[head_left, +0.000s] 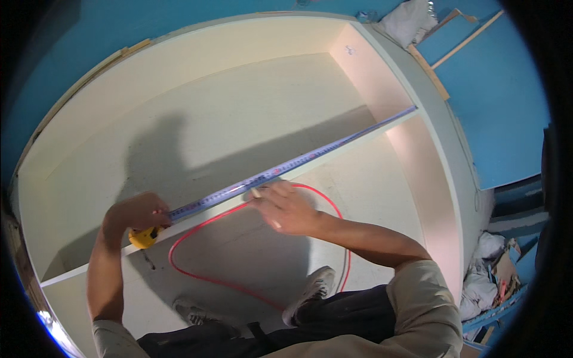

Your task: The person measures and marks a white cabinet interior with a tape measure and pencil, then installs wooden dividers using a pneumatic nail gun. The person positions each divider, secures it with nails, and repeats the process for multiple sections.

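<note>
Tape measure (145, 237), yellow case, is sitting at the divider board's (358, 140) near-left end w/ left hand (138, 213) clamping around it. Blade (298, 161) is running along divider's top edge to the cabinet's (239, 113) right side panel. Right hand (286, 207) is pinching a pencil (267, 209) beside blade, mid-span. Red cable (197, 271) is looping on cabinet back panel below.

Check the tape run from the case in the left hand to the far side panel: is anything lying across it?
Nothing visible blocks it. The tape runs along the divider edge from the left hand to the side panel. The right hand with a pencil touches it mid-span; the red hose loops below.
</note>
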### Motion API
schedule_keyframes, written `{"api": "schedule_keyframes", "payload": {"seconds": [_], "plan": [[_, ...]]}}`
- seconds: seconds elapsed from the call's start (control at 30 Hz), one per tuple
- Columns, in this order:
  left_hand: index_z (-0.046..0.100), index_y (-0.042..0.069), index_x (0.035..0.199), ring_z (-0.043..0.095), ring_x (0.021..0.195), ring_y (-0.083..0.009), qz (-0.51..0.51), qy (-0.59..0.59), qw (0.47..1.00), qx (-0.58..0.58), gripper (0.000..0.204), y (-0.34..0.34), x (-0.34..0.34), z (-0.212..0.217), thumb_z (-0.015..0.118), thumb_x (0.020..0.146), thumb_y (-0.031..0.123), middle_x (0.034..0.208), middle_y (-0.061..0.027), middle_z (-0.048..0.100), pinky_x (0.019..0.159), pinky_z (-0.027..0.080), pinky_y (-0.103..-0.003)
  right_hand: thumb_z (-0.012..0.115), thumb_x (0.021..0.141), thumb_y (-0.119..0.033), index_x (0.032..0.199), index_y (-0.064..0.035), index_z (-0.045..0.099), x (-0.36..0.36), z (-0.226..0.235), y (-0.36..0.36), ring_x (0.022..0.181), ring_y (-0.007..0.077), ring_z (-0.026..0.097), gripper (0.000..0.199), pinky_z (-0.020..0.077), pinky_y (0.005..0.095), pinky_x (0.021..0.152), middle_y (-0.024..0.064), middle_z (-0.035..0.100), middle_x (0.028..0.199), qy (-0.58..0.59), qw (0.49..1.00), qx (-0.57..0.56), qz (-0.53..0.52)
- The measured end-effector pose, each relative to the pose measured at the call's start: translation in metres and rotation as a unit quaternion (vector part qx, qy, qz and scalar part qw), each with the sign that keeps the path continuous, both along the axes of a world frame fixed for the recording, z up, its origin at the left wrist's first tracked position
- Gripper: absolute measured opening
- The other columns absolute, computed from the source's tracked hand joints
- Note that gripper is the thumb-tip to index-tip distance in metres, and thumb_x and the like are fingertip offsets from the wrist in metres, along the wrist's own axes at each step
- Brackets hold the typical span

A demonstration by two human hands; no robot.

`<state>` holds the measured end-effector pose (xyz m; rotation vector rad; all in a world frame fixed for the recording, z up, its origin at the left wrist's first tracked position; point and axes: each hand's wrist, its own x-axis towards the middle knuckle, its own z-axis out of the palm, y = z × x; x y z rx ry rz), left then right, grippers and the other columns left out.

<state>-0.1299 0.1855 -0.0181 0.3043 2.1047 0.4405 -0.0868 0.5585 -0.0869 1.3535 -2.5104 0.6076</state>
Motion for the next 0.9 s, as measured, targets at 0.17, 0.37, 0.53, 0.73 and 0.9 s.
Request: {"api": "schedule_keyframes", "payload": {"seconds": [0.17, 0.37, 0.53, 0.73, 0.9], "plan": [[0.073, 0.000, 0.089, 0.065, 0.066, -0.0193, -0.014, 0.016, 1.000, 0.023, 0.027, -0.010, 0.002, -0.018, 0.072, 0.086, 0.027, 0.075, -0.0128, 0.070, 0.064, 0.053, -0.035, 0.075, 0.070, -0.005, 0.120, -0.0070, 0.062, -0.007, 0.006, -0.020, 0.101, 0.0284, 0.052, 0.052, 0.0426, 0.0425, 0.085, 0.0100, 0.055, 0.111, 0.003, 1.000, -0.020, 0.011], [0.076, 0.002, 0.092, 0.066, 0.067, -0.0175, 0.035, 0.014, 0.999, -0.009, 0.025, -0.007, 0.005, -0.013, 0.075, 0.083, 0.026, 0.076, -0.0118, 0.071, 0.065, 0.055, -0.034, 0.076, 0.073, -0.014, 0.117, -0.0051, 0.064, -0.008, -0.004, -0.029, 0.101, 0.0285, 0.049, 0.047, 0.0386, 0.0408, 0.083, 0.0111, 0.052, 0.111, 0.016, 1.000, -0.012, -0.006], [0.077, 0.004, 0.094, 0.067, 0.069, -0.0169, 0.051, 0.000, 0.999, -0.011, 0.024, -0.004, 0.005, -0.008, 0.075, 0.084, 0.025, 0.079, -0.0100, 0.072, 0.066, 0.056, -0.034, 0.077, 0.073, -0.015, 0.115, -0.0058, 0.065, -0.005, -0.011, -0.028, 0.102, 0.0287, 0.049, 0.045, 0.0390, 0.0415, 0.084, 0.0110, 0.052, 0.111, 0.029, 0.999, -0.021, -0.017], [0.075, 0.002, 0.092, 0.064, 0.067, -0.0167, 0.041, -0.002, 0.999, -0.014, 0.025, -0.004, 0.003, -0.008, 0.074, 0.085, 0.026, 0.076, -0.0093, 0.071, 0.064, 0.054, -0.034, 0.076, 0.072, -0.012, 0.115, -0.0078, 0.064, -0.002, -0.013, -0.027, 0.107, 0.0296, 0.050, 0.045, 0.0402, 0.0435, 0.089, 0.0110, 0.053, 0.112, 0.025, 0.999, -0.036, -0.017], [0.073, 0.001, 0.089, 0.063, 0.066, -0.0172, 0.018, 0.012, 0.999, 0.027, 0.027, -0.010, 0.003, -0.014, 0.074, 0.085, 0.027, 0.073, -0.0095, 0.069, 0.065, 0.053, -0.035, 0.074, 0.072, -0.007, 0.116, -0.0078, 0.065, -0.001, -0.008, -0.029, 0.110, 0.0303, 0.051, 0.045, 0.0412, 0.0459, 0.091, 0.0108, 0.054, 0.114, 0.000, 0.998, -0.052, -0.026]]}}
